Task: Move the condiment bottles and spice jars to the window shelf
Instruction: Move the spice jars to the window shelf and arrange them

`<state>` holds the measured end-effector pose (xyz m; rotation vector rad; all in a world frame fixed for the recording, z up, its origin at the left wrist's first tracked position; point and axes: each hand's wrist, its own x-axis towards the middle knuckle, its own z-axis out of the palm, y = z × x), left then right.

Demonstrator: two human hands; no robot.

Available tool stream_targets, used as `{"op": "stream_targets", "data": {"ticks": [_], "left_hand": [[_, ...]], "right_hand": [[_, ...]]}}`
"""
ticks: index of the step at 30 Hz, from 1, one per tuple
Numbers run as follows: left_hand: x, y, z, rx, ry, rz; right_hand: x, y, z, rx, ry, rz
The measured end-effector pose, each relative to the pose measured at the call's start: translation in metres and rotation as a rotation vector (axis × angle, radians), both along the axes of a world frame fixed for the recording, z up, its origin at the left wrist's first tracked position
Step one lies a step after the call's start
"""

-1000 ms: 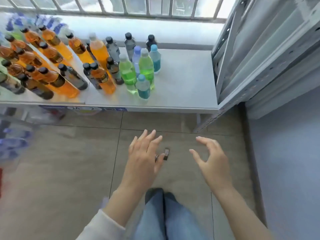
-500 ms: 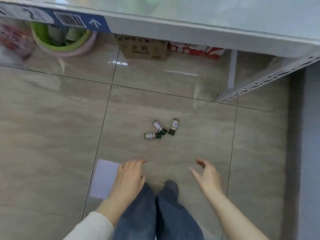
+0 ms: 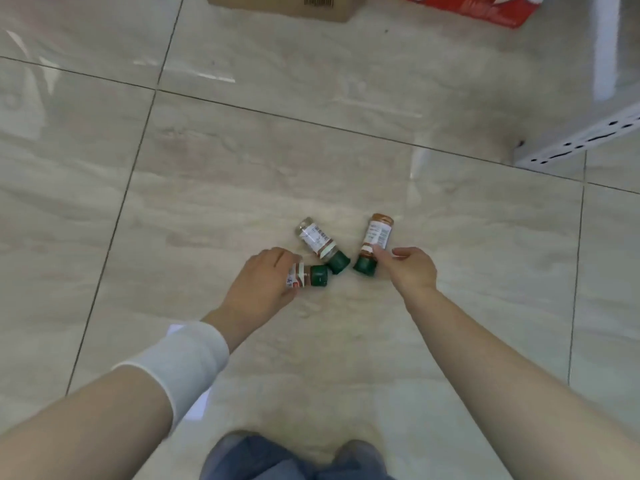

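Now both hands, empty a moment ago, are down at the floor (image 3: 207,168). The left hand (image 3: 263,285) grips the left jar (image 3: 304,275) and the right hand (image 3: 412,271) pinches the right jar (image 3: 375,237), so pickup is beginning. The middle jar (image 3: 317,242) lies untouched.

Shop storeroom, it seems; perforated metal racking (image 3: 585,138), barcoded carton (image 3: 277,6), glossy tiled floor (image 3: 242,150)

Both hands now reach the floor: the left hand (image 3: 258,284) grips one spice jar (image 3: 304,276), the right hand (image 3: 410,270) another jar (image 3: 375,242).
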<state>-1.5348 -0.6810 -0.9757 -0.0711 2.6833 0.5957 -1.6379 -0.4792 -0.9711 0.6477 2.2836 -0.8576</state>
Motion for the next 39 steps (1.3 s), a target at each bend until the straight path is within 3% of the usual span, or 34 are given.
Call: {"op": "stream_targets", "data": {"ticks": [4,9,15,19,25,33,39], "left_hand": [[0.003,-0.004,-0.023,0.032,0.115,-0.108],[0.005,-0.007,-0.031,0.088,0.173,-0.093],[0.013,-0.012,0.008,0.403,-0.034,0.327],[0.021,-0.009,0.11,0.758,-0.14,0.638],[0.034,0.016,0.308,1.018,-0.154,0.82],[0.047,0.041,0.561,1.293,-0.117,0.759],[0.042,0.062,0.699,1.481,-0.167,0.632]], "right_hand": [[-0.003,-0.006,-0.024,0.0,-0.019,-0.066],[-0.005,-0.013,-0.031,-0.079,-0.054,-0.074],[-0.01,0.001,0.03,-0.277,-0.12,-0.259],[0.007,0.012,0.133,-0.467,-0.158,-0.351],[0.044,0.008,0.324,-0.644,-0.146,-0.358],[0.068,0.034,0.582,-0.601,-0.007,-0.087],[0.082,0.062,0.729,-0.548,0.125,-0.004]]}}
